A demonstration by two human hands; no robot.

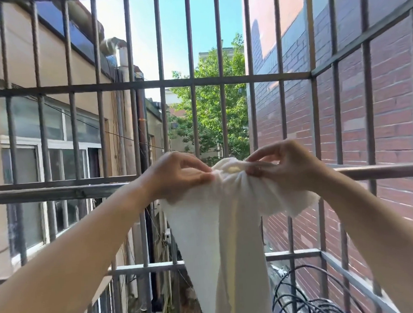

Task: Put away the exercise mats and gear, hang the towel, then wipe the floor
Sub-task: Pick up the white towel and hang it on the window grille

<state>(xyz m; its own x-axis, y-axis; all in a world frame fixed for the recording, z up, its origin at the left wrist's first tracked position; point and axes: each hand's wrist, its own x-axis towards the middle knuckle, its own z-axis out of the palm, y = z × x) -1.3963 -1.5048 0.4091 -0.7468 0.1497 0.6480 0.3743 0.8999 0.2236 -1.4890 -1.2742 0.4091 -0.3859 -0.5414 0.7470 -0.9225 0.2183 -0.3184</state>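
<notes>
Both hands are working the very top of the white towel. The left hand is pinching the bunched cloth between thumb and fingertips, and the right hand is doing the same from the other side, fingers curled in tight. The two pinches are sitting close together, with a small hump of fabric rising between them.

Right under those pinches the towel is lying gathered over the horizontal metal rail, and the long part is hanging straight down below the hands on the near side. How much is hanging on the far side, I cannot tell. That, I'd say, is where the risk is sitting: if most of the weight is hanging on one side, the cloth is going to be sliding off the smooth rail the moment the fingers are letting go.

Just beyond the grip the cage bars are standing far enough apart for a slipping towel to be going through, and past them it is looking like an open drop between the buildings. Below and to the right of the hands a coil of dark cables is lying low in the cage, so the hanging end could be snagging or picking up dirt there. Bunched like this it is probably also going to be drying badly, so spreading it outward along the rail is looking like the call.
</notes>
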